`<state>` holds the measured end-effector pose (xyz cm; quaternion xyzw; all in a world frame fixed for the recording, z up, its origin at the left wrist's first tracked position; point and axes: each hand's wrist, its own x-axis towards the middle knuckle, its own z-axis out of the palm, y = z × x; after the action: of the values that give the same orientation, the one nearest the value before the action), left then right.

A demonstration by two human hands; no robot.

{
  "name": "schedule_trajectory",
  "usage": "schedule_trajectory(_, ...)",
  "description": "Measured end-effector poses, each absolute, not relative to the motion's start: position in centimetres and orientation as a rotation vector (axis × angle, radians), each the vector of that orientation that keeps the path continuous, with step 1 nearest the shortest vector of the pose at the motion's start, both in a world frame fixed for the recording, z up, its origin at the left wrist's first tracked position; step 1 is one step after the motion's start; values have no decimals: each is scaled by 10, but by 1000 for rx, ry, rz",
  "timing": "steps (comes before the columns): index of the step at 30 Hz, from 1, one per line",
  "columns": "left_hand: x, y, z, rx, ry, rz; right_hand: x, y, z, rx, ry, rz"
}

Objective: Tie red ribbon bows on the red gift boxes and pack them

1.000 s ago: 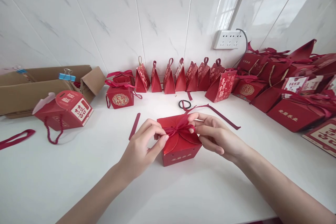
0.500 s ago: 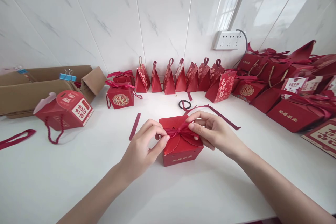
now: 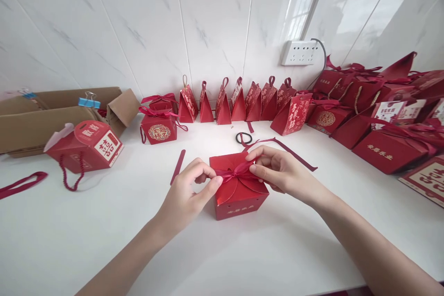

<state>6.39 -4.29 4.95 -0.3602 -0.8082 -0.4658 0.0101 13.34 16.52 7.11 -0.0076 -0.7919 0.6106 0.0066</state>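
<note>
A red gift box (image 3: 239, 210) with gold lettering on its front stands on the white table, its petal-like top flaps folded together. Across the top runs a dark red ribbon (image 3: 237, 172), knotted at the middle into a bow. My left hand (image 3: 189, 194) pinches the ribbon's left side between thumb and forefinger. On the other side, my right hand (image 3: 277, 171) has thumb and fingertips closed on the ribbon's right loop. The fingers partly cover both ends of the bow.
Several small triangular red boxes (image 3: 224, 108) line the tiled wall. At right is a heap of red gift boxes (image 3: 390, 150). A red box with rope handles (image 3: 85, 145) and a cardboard carton (image 3: 45, 125) stand left. Behind the work lie a black ring (image 3: 243, 138) and a loose ribbon (image 3: 294, 153).
My left fingers have shifted slightly on the ribbon, and the bow looks pulled a little tauter. The box stays in the same place.
</note>
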Motion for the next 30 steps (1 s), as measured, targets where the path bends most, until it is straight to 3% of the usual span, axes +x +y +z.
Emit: schedule_trajectory(30, 50, -59, 61, -1456, -2519, -1208, 127, 189, 70, 160, -2595, 2032)
